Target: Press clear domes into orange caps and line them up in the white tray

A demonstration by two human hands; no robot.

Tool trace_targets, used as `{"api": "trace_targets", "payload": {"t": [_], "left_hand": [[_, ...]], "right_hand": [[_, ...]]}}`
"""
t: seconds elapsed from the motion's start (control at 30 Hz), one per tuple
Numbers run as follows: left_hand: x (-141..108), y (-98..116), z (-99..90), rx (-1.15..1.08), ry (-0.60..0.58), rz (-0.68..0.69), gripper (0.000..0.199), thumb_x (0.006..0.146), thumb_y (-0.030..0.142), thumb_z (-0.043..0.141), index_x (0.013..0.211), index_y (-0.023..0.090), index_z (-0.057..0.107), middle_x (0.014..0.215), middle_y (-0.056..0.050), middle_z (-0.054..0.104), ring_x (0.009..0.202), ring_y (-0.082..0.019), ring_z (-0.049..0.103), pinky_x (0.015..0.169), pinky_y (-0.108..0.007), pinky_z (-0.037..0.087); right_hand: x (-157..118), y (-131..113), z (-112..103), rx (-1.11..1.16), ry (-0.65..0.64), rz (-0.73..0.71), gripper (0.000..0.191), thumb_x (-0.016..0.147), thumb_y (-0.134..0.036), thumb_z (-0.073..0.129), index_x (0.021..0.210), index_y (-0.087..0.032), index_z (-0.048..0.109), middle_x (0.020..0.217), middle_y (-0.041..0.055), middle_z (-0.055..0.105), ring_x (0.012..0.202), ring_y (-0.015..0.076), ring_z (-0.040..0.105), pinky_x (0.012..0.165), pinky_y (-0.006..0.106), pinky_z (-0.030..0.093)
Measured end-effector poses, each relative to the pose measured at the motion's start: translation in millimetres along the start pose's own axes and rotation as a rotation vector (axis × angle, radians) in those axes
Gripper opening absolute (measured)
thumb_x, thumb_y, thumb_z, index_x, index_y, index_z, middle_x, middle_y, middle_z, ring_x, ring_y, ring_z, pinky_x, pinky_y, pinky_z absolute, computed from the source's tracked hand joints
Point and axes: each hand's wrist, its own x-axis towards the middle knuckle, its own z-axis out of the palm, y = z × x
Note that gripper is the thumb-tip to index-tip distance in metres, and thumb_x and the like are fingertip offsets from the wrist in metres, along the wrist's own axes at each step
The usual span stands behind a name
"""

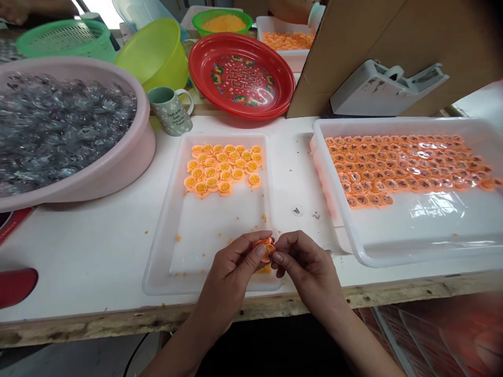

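Observation:
Over the near right corner of a white tray [157, 251], my left hand [236, 262] pinches a small orange cup-shaped piece [269, 253] between thumb and fingers. The fingers of my right hand [308, 269] are closed at the piece's right edge, gripping it too. Yellow bits show inside its round top. Similar orange cups [225, 187] with yellow bits stand in rows at the tray's far end. The larger white tray [356, 235] on the right holds many orange pieces [373, 199] topped with dark-printed clear discs. A loose printed disc [297, 210] lies between the trays.
A pink basin [145, 141] full of clear, dark-marked pieces stands left. Behind are a green mug [172, 111], a yellow-green bowl [153, 55], a red tray [241, 78] and a tape dispenser [377, 91] against cardboard [318, 68]. Another person's arm [291, 10] shows at the back.

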Motion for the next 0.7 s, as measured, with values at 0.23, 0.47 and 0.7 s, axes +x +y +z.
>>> {"api": "trace_targets", "payload": {"t": [0.23,0.47,0.7], "left_hand": [[-6,-6,3.4,0.077,0.015,0.046,0.028,0.092,0.032,0.058,0.117,0.025,0.069,0.114,-0.002,0.072,0.11,-0.019,0.065,0.096,-0.027,0.055],[-6,-13,-0.7,0.326,-0.019,0.347,0.032,0.09,0.02,0.061,0.12,0.03,0.066,0.112,0.002,0.073,0.102,-0.014,0.067,0.086,-0.017,0.056],[-12,-6,0.7,0.334,-0.051,0.368,0.033,0.092,0.018,0.057,0.121,0.034,0.062,0.113,0.005,0.071,0.096,-0.009,0.068,0.083,-0.014,0.056]], "right_hand": [[-6,-8,4,-0.284,0.134,-0.242,0.007,0.086,-0.015,0.063,0.083,-0.021,0.061,0.071,-0.0048,0.064,0.059,0.0081,0.061,0.056,0.019,0.05],[-8,-4,5,-0.276,0.16,-0.291,0.01,0.086,-0.014,0.063,0.088,-0.022,0.057,0.072,-0.0051,0.063,0.061,0.0085,0.062,0.055,0.018,0.051],[-18,-6,5,-0.446,0.18,-0.464,0.017,0.087,-0.006,0.059,0.09,-0.022,0.059,0.076,-0.0045,0.065,0.061,0.0075,0.063,0.057,0.018,0.049]]}}
